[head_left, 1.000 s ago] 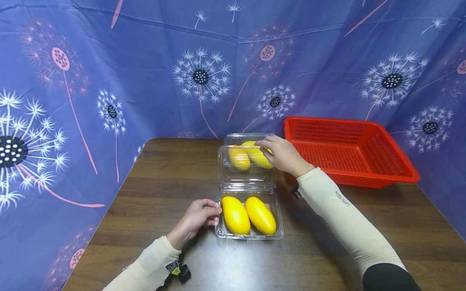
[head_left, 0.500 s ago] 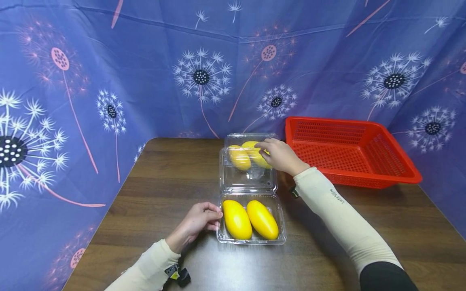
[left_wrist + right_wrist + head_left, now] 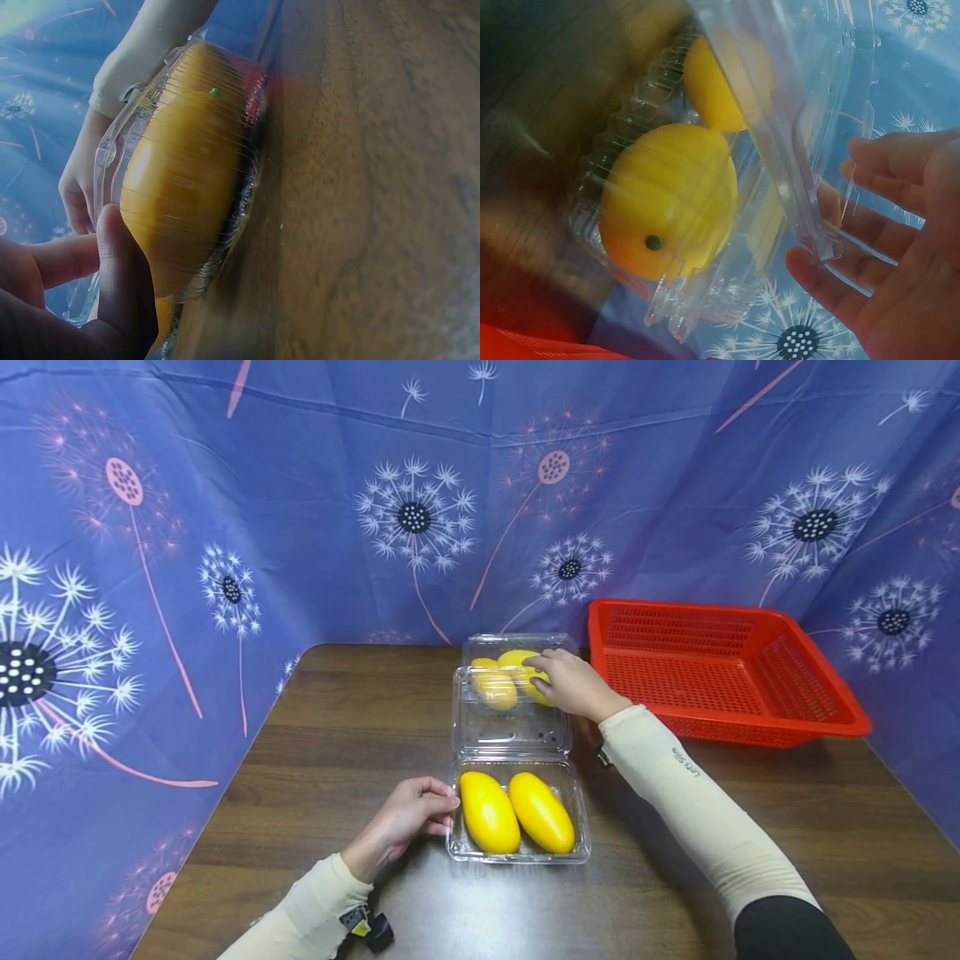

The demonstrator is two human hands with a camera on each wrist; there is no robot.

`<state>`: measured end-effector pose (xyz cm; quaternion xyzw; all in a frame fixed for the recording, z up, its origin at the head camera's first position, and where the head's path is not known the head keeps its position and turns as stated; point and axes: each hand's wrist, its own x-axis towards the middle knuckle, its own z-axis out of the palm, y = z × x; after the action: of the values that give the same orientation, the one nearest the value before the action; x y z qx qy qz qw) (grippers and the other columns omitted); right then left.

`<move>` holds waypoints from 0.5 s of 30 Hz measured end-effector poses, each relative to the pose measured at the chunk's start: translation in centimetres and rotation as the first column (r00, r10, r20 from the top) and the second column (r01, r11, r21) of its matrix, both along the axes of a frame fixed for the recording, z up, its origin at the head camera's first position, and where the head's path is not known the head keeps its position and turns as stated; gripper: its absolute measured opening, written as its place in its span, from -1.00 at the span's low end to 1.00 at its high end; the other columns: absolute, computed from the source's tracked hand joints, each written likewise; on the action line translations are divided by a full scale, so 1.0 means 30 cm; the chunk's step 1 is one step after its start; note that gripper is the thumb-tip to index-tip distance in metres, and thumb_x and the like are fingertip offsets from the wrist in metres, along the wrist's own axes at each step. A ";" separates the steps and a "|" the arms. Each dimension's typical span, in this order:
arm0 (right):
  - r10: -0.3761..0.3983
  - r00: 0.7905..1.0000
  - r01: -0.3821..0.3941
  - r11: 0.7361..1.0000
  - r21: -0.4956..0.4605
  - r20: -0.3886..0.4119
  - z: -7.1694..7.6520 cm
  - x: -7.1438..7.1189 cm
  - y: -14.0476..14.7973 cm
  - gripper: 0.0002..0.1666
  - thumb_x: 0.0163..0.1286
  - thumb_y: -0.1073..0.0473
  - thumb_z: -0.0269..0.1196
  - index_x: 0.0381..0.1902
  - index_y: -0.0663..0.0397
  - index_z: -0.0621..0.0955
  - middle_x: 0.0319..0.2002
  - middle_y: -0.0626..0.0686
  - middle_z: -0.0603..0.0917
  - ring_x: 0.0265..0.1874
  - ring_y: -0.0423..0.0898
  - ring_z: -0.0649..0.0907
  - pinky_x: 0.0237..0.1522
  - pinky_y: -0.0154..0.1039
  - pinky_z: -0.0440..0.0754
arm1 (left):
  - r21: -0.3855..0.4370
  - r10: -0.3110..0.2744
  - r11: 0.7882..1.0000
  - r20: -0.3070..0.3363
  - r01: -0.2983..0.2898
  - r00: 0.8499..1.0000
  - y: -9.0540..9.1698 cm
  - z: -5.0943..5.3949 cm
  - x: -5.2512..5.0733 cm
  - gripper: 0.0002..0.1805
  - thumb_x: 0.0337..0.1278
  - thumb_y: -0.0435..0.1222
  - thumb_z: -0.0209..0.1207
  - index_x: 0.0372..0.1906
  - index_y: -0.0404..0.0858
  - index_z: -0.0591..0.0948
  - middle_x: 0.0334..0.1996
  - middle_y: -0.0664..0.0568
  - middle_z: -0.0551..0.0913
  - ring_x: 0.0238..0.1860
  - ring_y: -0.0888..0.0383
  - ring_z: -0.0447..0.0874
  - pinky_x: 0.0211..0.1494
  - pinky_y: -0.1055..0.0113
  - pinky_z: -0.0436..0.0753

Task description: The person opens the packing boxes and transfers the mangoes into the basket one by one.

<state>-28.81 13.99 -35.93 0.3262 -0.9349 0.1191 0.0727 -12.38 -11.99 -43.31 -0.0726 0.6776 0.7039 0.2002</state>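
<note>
Two yellow mangoes (image 3: 489,812) lie in a clear plastic clamshell box (image 3: 517,858) near the table's middle. My left hand (image 3: 408,814) pinches the box's left rim, its thumb against the plastic in the left wrist view. The lid (image 3: 510,727) is hinged back, tilted towards a second clear box (image 3: 487,643) behind. Inside that box are two more yellow mangoes (image 3: 667,199). My right hand (image 3: 573,681) is at the lid's upper right corner. In the right wrist view its fingers (image 3: 829,289) are spread and fairly straight, some seen through the plastic.
A red perforated basket (image 3: 720,685) stands at the back right, close to the far box. The brown wooden table (image 3: 337,702) ends at a blue dandelion-print cloth (image 3: 315,527) that hangs behind and along the sides.
The near box and its lid have shifted slightly towards me, with my left hand on the rim. The lid leans a little lower. My right hand has moved slightly down beside the lid's edge.
</note>
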 end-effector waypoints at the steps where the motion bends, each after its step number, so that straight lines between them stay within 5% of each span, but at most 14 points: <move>1: 0.001 1.000 -0.001 1.000 0.000 -0.001 -0.001 0.001 -0.002 -0.56 0.36 0.18 0.24 0.17 0.20 0.57 0.00 0.23 0.64 0.00 0.17 0.61 0.15 0.08 0.56 | 0.000 0.000 1.000 0.001 0.000 1.000 -0.001 0.000 0.001 -0.81 0.14 -0.47 0.19 -0.17 -0.49 0.49 -0.51 0.04 0.58 -0.57 0.28 0.56 -0.47 0.50 0.67; 15: -0.020 1.000 0.020 1.000 0.023 -0.007 -0.013 0.026 -0.021 -0.52 0.36 0.16 0.25 0.20 0.22 0.55 0.00 0.23 0.62 -0.02 0.17 0.58 0.13 0.06 0.54 | 0.025 -0.014 1.000 0.006 0.014 1.000 -0.019 -0.001 0.010 -0.82 0.14 -0.48 0.19 -0.18 -0.47 0.49 -0.50 0.04 0.58 -0.56 0.27 0.57 -0.47 0.50 0.66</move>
<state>-28.03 13.37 -36.33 0.3181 -0.9392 0.1063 0.0732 -12.09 -12.56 -43.34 -0.0676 0.6685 0.7108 0.2082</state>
